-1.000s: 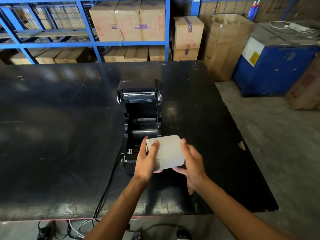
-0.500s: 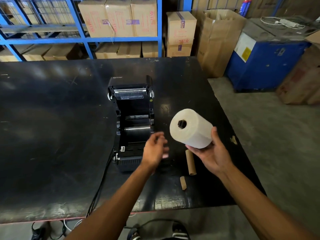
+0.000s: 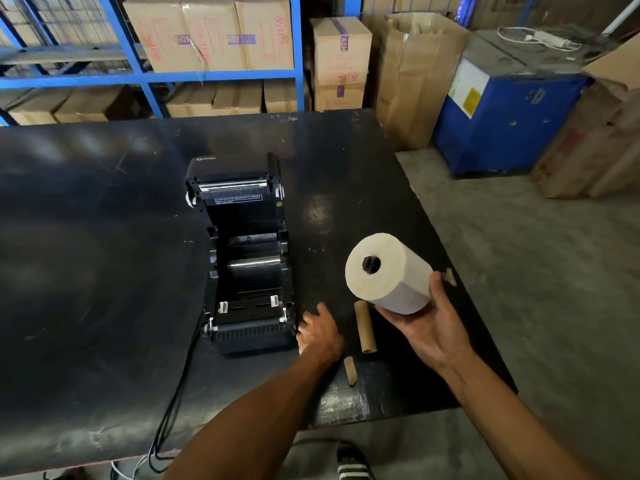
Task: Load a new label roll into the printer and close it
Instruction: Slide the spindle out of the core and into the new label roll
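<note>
The black label printer (image 3: pixel 247 271) stands on the black table (image 3: pixel 86 271) with its lid tilted up and back, and its roll bay holds nothing. My right hand (image 3: pixel 427 325) holds a white label roll (image 3: pixel 389 271) from below, to the right of the printer, with the dark core hole facing me. My left hand (image 3: pixel 318 332) rests on the table against the printer's front right corner; its fingers are curled and I cannot tell whether they grip anything.
A brown cardboard core tube (image 3: pixel 365 327) and a shorter cardboard piece (image 3: pixel 350 370) lie on the table between my hands. Black cables (image 3: pixel 173 410) hang off the front edge. Blue shelving with cartons (image 3: pixel 207 32) stands behind, a blue machine (image 3: pixel 502 116) to the right.
One second ago both hands held the roll over the printer's front. My right hand has carried it to the right and turned it, and my left hand has dropped to the printer's corner.
</note>
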`<action>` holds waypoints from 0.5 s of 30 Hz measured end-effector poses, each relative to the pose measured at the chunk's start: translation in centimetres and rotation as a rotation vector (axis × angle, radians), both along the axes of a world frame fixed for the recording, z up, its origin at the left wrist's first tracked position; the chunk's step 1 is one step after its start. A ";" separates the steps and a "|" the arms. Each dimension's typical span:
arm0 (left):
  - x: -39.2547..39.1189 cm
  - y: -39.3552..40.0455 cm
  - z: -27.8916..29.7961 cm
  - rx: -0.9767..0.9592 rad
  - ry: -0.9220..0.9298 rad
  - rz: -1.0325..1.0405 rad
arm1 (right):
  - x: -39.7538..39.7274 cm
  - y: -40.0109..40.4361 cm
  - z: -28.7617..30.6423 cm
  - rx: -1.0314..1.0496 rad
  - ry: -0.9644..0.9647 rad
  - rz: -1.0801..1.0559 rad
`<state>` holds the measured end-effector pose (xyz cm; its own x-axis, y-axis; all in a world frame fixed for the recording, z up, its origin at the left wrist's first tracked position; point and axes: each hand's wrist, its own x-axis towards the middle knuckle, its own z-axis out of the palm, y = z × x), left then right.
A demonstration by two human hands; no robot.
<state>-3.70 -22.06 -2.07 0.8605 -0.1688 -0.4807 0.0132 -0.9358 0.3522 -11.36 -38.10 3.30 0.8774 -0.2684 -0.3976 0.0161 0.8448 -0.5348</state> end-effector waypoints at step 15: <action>1.7 3.4 8.7 -1.068 -0.096 0.062 | 1.5 1.9 -1.8 -0.014 0.128 0.026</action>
<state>-2.03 -18.68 6.66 0.9085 -0.4161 -0.0401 -0.0210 -0.1413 0.9897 -9.89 -36.21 1.50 0.8265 -0.2527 -0.5031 -0.0744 0.8367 -0.5426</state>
